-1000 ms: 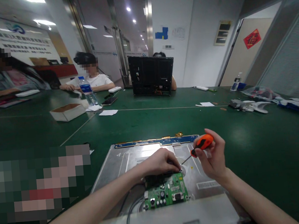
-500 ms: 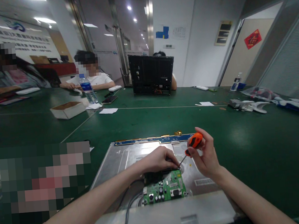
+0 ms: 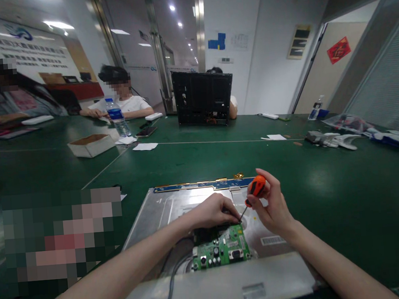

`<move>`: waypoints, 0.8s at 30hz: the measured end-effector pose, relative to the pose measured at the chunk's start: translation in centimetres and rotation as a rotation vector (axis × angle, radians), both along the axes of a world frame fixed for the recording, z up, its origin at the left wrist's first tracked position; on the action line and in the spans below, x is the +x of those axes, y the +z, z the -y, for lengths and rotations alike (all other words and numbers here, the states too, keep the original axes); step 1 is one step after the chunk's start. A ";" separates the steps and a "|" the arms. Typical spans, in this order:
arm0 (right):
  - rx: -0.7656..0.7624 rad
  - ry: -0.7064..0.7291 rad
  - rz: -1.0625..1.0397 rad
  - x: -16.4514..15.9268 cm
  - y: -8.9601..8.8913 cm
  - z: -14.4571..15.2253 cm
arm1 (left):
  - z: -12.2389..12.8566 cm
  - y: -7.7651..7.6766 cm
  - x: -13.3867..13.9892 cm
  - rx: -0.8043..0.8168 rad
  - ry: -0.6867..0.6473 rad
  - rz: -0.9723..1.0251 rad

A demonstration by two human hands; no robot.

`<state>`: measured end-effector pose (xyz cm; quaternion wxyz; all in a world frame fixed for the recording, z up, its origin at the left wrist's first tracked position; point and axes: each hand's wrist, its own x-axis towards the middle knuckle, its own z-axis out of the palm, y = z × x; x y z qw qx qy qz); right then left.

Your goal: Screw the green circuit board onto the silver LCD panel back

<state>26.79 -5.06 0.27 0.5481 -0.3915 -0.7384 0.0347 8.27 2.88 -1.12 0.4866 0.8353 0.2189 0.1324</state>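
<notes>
Head view: right hand [image 3: 273, 208], gripping the orange screwdriver [image 3: 254, 189], has drawn closer; its tip now meets the green circuit board [image 3: 221, 251] corner, left hand [image 3: 211, 211] pressing there.

Nothing is reading clearly. Far left wall banner [image 3: 22, 48] is showing blurred characters; red door sign [image 3: 338, 49], far right, and near panel's barcode sticker [image 3: 273, 240] are staying illegible.
</notes>
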 end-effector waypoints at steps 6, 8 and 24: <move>0.104 -0.017 0.049 0.0 0.3 -0.1 | 0.1 0.0 0.0 -0.020 0.012 -0.003; 0.111 -0.006 0.069 0.0 0.5 0.0 | 0.1 0.1 0.0 -0.028 0.007 0.004; 0.052 0.046 0.071 0.1 0.8 0.1 | 0.0 0.2 0.0 -0.002 -0.005 -0.008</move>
